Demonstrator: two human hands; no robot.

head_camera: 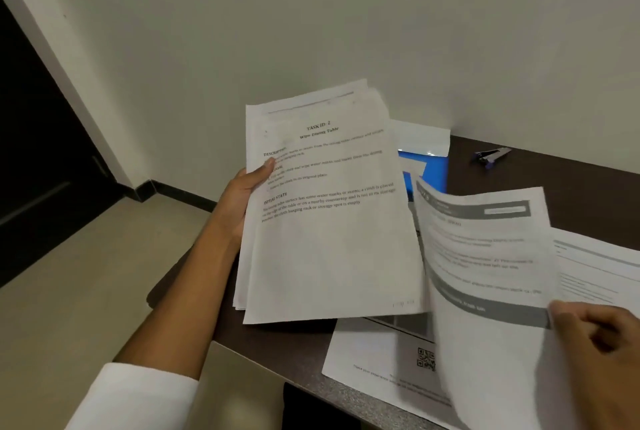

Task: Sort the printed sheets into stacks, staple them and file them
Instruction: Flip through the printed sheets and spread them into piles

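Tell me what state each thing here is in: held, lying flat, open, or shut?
Left hand: gripping a stack.
Stack: held up, sheets unevenly aligned.
Right hand: pinching one sheet.
Sheet: lifted, curled, blurred.
Stapler: lying on the desk, untouched.
Blue folder: flat, mostly covered.
QR page: flat, overhanging the desk edge.
Desk: holding loose papers.

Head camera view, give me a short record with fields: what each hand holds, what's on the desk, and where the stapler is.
left hand: grips paper stack, top sheet headed Task ID 2
right hand: pinches single sheet, lifted and curled
desk: QR-code sheet, blue folder
stapler: far desk edge by wall, untouched
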